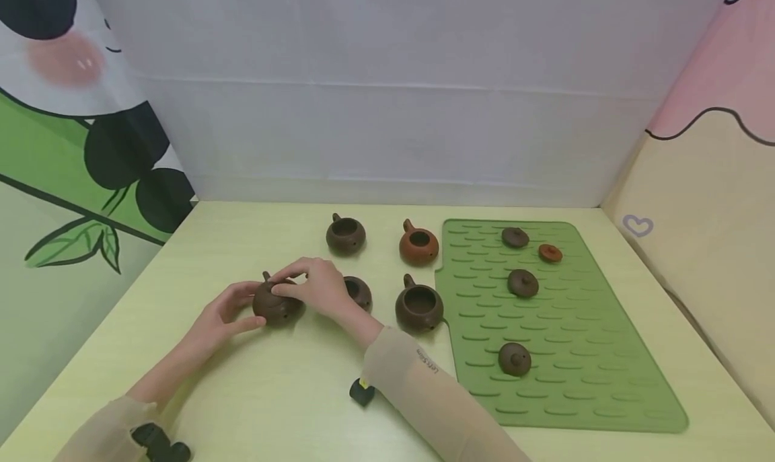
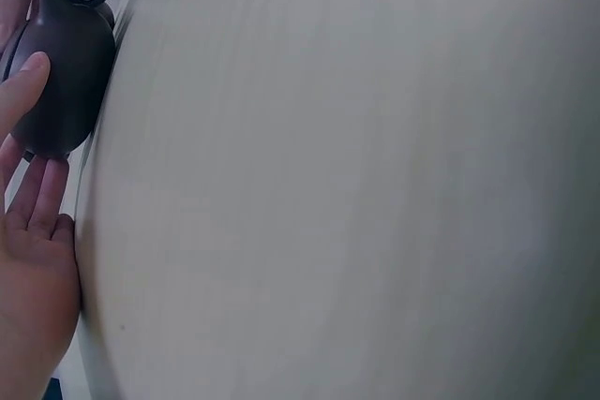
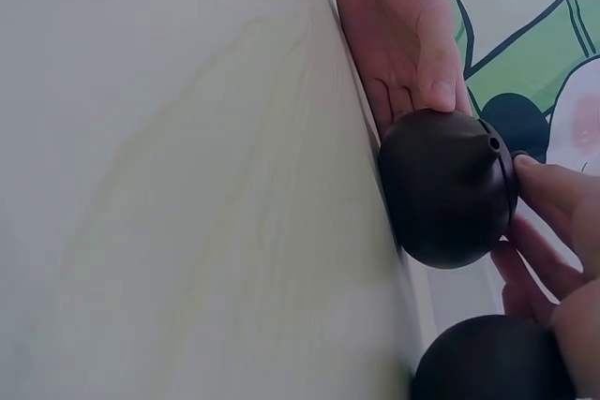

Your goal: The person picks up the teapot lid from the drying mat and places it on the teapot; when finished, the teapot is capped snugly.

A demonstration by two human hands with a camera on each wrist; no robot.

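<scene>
A small dark brown teapot [image 1: 277,306] stands at the left of the table, its spout towards the front in the head view. My left hand [image 1: 213,317] holds its body from the left, thumb in front and fingers behind. From above, my right hand [image 1: 322,287] pinches the lid's knob, and the lid sits on the pot's mouth, as the right wrist view also shows. Just right of this hand is another dark teapot [image 1: 360,292] without a lid, partly hidden by the hand. In the left wrist view the held teapot [image 2: 66,81] shows its dark round side.
Lidless teapots stand beyond: a dark one [image 1: 345,240] at the back, a reddish one [image 1: 428,252], and a dark one [image 1: 412,317] nearer. On the green mat [image 1: 581,395] lie several lids, among them a reddish lid [image 1: 550,253] and a dark lid [image 1: 514,359].
</scene>
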